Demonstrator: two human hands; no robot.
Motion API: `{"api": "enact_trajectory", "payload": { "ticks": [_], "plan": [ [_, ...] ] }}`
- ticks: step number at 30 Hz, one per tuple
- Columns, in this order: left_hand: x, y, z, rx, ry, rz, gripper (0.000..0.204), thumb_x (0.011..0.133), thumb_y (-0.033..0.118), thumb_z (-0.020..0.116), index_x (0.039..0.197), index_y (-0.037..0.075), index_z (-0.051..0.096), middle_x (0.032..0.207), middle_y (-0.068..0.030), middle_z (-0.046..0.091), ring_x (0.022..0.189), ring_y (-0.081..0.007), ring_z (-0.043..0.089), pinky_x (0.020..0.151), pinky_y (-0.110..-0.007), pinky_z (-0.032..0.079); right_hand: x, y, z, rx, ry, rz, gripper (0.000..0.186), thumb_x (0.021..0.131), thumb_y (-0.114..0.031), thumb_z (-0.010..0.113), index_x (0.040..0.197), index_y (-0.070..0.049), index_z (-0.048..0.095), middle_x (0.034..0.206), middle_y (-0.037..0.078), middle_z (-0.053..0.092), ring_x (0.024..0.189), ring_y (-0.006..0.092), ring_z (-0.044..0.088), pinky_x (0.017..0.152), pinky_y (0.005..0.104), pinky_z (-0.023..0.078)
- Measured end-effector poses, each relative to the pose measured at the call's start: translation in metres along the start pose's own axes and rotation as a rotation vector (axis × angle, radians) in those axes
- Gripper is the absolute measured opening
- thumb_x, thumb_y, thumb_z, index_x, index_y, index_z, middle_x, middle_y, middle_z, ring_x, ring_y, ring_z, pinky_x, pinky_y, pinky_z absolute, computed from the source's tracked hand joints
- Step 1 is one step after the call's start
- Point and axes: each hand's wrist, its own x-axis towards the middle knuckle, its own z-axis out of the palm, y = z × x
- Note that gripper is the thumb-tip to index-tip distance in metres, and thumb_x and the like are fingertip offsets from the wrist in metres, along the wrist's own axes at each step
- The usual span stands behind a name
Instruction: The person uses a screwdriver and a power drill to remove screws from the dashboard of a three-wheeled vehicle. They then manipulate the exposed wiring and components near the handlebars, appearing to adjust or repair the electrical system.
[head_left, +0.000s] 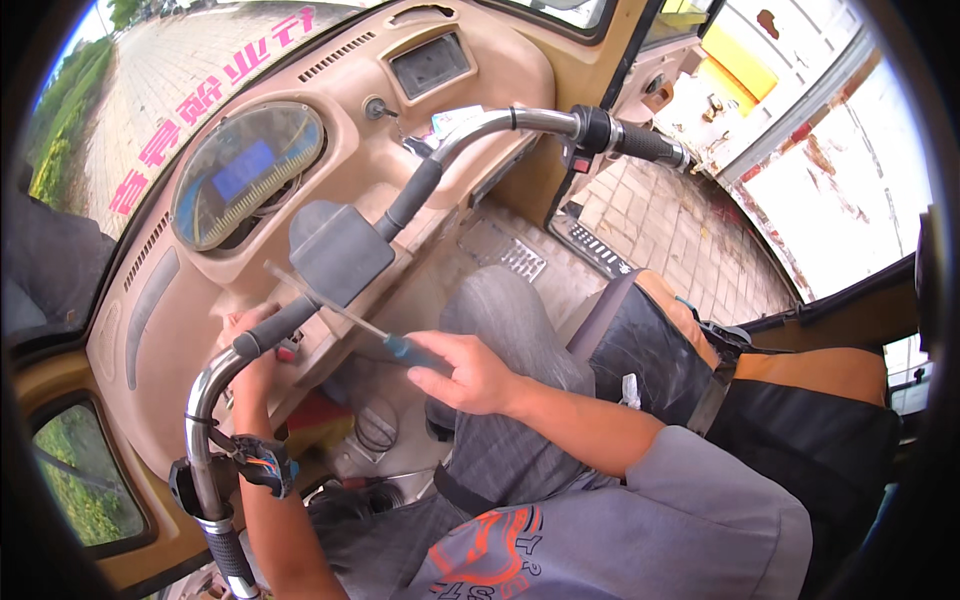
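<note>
My right hand [465, 375] is closed round the handle of a screwdriver [400, 347]. The thin metal shaft points up and left, passing just below the dark grey centre pad [342, 254] of the handlebar. Beyond the left half of the chrome handlebar [200, 410], my left hand [246, 324] reaches to the beige dashboard, partly covered by the bar's grey sleeve [278, 328]. Its fingers are mostly hidden. A small red and black part [288, 351] sits right beside it. Over my left forearm hangs a dark switch housing [265, 464] with coloured wires exposed.
An instrument cluster [248, 178] with a blue display fills the dashboard's left side. Keys hang from the ignition [376, 108] to its right. The handlebar's right grip [648, 143] extends toward the open doorway and paved ground. A black and orange seat [800, 420] is at the right.
</note>
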Motion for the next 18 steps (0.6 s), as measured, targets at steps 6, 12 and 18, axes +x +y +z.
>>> {"api": "enact_trajectory", "payload": {
  "ticks": [6,12,18],
  "plan": [
    [-0.039,-0.002,-0.013,-0.413,0.248,-0.035,0.035,0.097,0.005,0.051,0.131,-0.001,0.059,0.126,-0.0161,0.064,0.114,-0.0259,0.061,0.101,-0.038,0.047,-0.003,0.001,0.000,-0.064,0.007,-0.004,0.035,0.089,-0.020,0.068,0.116,0.002,0.061,0.097,0.020,0.068,0.090,0.0352,0.069,0.081,0.0382,0.053],
    [-0.069,-0.019,0.003,-0.032,0.411,0.084,0.033,0.084,0.020,0.068,0.115,0.009,0.069,0.110,-0.0186,0.068,0.104,-0.0381,0.063,0.092,-0.047,0.048,-0.009,-0.001,0.010,0.186,0.104,0.174,0.032,0.090,-0.018,0.068,0.114,0.003,0.062,0.087,0.004,0.064,0.082,0.0099,0.058,0.075,0.0274,0.050],
    [-0.060,0.017,0.005,0.330,0.187,0.175,0.054,0.077,0.023,0.078,0.125,0.005,0.062,0.122,-0.0175,0.059,0.118,-0.0383,0.051,0.101,-0.051,0.039,-0.011,0.008,0.005,0.174,0.093,0.141,0.035,0.092,-0.020,0.068,0.115,0.004,0.060,0.082,0.002,0.062,0.076,0.0083,0.054,0.070,0.0254,0.047]
  ]
}}
